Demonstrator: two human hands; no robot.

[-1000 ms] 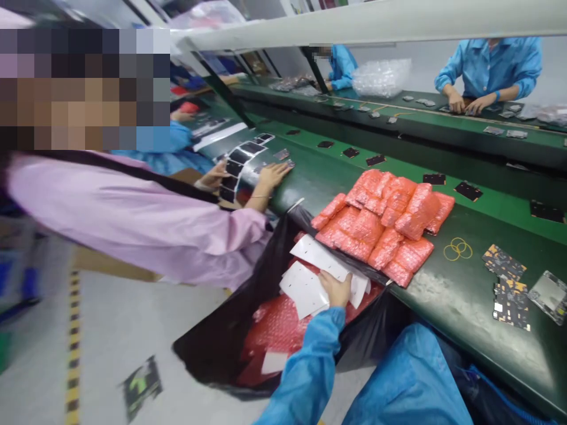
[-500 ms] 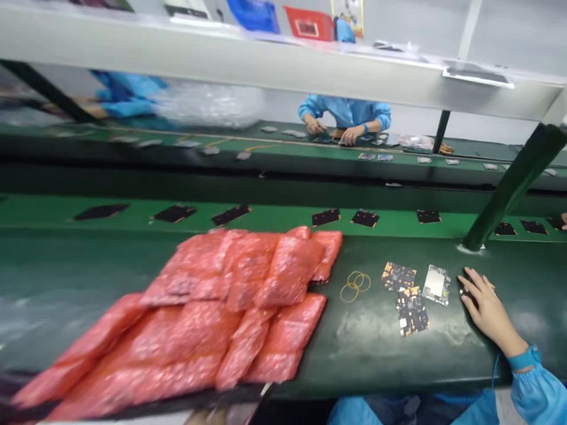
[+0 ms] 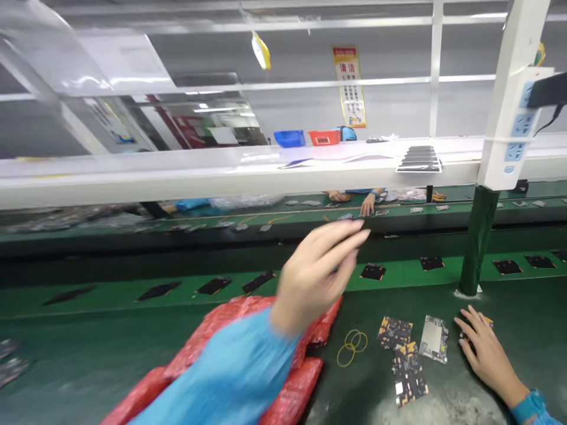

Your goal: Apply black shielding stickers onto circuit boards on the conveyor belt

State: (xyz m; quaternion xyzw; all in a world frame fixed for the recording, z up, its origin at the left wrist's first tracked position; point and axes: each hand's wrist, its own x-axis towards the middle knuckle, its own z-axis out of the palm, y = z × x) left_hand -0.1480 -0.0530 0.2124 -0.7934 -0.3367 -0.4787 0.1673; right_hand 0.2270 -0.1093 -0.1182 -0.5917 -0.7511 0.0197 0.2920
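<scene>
My left hand is raised over the red bubble-wrap packages, blurred, its fingers stretched to the right towards the green belt. I see nothing in it. On the bench at the right, my right hand lies with spread fingers over a small circuit board, mostly hidden beneath it. To its left are a circuit board with a pale metal plate and two dark boards with orange patches, an upper board and a lower board. Yellow rubber bands lie between these and the packages.
Dark boards lie spaced along the green belt. A green post rises near my right hand. A white shelf crosses above. Beyond it, a co-worker's hands are at another bench.
My left hand has come into view and reaches across the packages. The view has tilted upward, showing more of the shelf and wall. My right hand stays beside the boards.
</scene>
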